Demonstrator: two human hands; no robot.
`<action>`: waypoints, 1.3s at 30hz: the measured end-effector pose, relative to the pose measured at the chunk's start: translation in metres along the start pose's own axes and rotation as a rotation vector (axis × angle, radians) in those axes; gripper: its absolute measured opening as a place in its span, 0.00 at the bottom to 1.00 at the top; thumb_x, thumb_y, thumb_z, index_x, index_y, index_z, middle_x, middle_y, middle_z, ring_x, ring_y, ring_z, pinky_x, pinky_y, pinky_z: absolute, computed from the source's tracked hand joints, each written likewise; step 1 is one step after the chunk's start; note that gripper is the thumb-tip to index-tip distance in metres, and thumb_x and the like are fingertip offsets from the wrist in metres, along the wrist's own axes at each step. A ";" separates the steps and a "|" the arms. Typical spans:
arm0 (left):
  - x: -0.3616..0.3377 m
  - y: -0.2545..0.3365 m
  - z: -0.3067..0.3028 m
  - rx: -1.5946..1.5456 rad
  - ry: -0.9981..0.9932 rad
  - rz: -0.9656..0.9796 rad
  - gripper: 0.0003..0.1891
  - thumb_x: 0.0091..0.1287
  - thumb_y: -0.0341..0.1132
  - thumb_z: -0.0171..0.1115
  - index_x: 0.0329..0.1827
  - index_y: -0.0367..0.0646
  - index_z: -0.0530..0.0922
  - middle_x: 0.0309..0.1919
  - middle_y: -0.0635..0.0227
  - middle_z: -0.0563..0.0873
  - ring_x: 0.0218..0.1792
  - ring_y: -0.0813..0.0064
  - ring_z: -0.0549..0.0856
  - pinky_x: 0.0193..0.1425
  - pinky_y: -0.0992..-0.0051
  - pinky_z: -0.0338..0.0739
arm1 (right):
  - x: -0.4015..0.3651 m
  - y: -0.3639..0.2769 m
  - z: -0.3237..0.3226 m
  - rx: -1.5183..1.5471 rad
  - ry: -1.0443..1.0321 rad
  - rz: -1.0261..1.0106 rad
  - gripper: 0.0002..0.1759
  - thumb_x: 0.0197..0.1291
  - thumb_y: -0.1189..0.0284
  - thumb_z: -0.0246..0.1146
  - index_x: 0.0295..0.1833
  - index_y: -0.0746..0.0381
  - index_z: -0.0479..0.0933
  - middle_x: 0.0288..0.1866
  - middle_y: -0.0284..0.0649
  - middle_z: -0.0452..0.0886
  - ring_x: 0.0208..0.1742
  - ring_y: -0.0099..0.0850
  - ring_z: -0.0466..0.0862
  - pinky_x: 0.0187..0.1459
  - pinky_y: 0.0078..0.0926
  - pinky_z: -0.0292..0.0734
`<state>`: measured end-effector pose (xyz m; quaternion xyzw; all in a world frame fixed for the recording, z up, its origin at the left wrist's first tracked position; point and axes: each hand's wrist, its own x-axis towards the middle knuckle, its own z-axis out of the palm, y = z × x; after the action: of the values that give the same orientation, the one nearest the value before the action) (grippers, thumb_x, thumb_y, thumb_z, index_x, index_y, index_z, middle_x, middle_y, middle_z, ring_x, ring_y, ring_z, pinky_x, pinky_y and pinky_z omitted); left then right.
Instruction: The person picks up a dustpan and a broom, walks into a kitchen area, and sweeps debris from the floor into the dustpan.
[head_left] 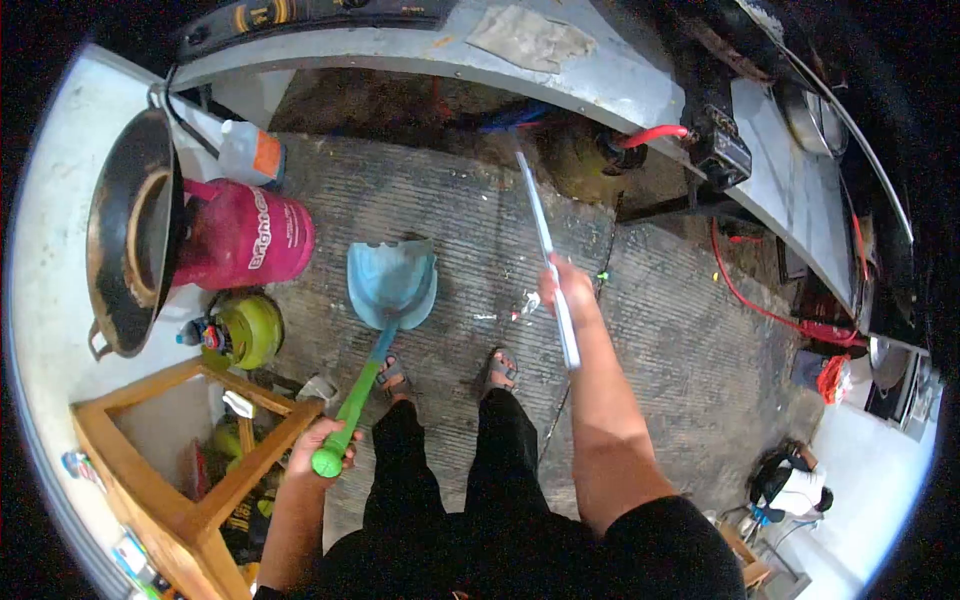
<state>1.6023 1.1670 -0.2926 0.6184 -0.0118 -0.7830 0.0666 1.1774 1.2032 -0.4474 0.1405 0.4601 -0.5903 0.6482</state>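
My left hand is wrapped round the green grip of a long-handled dustpan. Its light blue scoop is down by the floor, ahead of my feet. In my right hand is the pale stick of a broom, slanting forward under the counter. Blue at the far end of the stick looks like the broom head, but shadow and blur hide its shape. Scraps of litter lie on the ridged floor between the dustpan and my right hand.
A metal counter spans the front, with a gas cylinder beneath. On the left are a pink cylinder, a green cylinder, a large wok and a wooden frame. A red hose trails at right.
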 end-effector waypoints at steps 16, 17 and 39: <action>0.028 0.057 0.002 0.024 -0.178 0.135 0.25 0.56 0.36 0.53 0.57 0.44 0.61 0.47 0.55 0.75 0.42 0.47 0.78 0.49 0.51 0.71 | -0.202 0.095 0.083 -0.276 0.283 0.162 0.15 0.60 0.70 0.50 0.53 0.61 0.67 0.14 0.31 0.62 0.08 0.21 0.60 0.09 0.19 0.56; 0.032 0.056 0.000 -0.019 -0.188 0.135 0.25 0.56 0.35 0.53 0.57 0.43 0.61 0.47 0.54 0.75 0.43 0.48 0.78 0.50 0.53 0.72 | -0.172 0.087 0.097 -0.255 0.209 0.131 0.15 0.60 0.70 0.50 0.53 0.61 0.67 0.14 0.31 0.63 0.08 0.20 0.61 0.08 0.19 0.56; 0.026 0.089 -0.074 0.258 -0.140 0.420 0.17 0.52 0.38 0.54 0.32 0.28 0.75 0.49 0.49 0.72 0.28 0.63 0.81 0.22 0.73 0.77 | -0.071 0.105 0.079 -0.327 -0.060 0.100 0.23 0.54 0.75 0.48 0.58 0.66 0.62 0.15 0.35 0.66 0.09 0.22 0.63 0.09 0.18 0.59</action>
<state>1.6759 1.0800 -0.3261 0.5501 -0.2446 -0.7847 0.1474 1.3135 1.2188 -0.3888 0.0380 0.5228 -0.4787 0.7043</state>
